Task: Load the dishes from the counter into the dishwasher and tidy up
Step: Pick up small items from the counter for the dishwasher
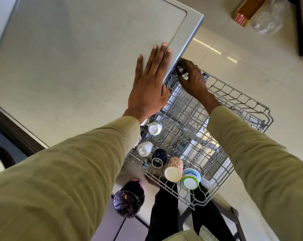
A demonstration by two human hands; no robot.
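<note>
The grey wire dishwasher rack (237,100) is pulled out below the pale counter (74,63). My left hand (149,84) lies flat on the counter's corner, fingers spread, thumb hooked under the edge. My right hand (192,79) reaches into the rack's far corner, fingers closed around a small shiny metal item (182,73) that is partly hidden. Upside down along the rack's near side stand two white cups (154,128) (144,148), a dark blue mug (159,159), a red-patterned cup (173,168) and a curd tub (191,178).
A bin with a dark liner (128,199) stands on the floor by my black trouser legs (162,214). A cardboard box (246,13) and a clear plastic bag (269,18) lie on the glossy tiled floor at the far right.
</note>
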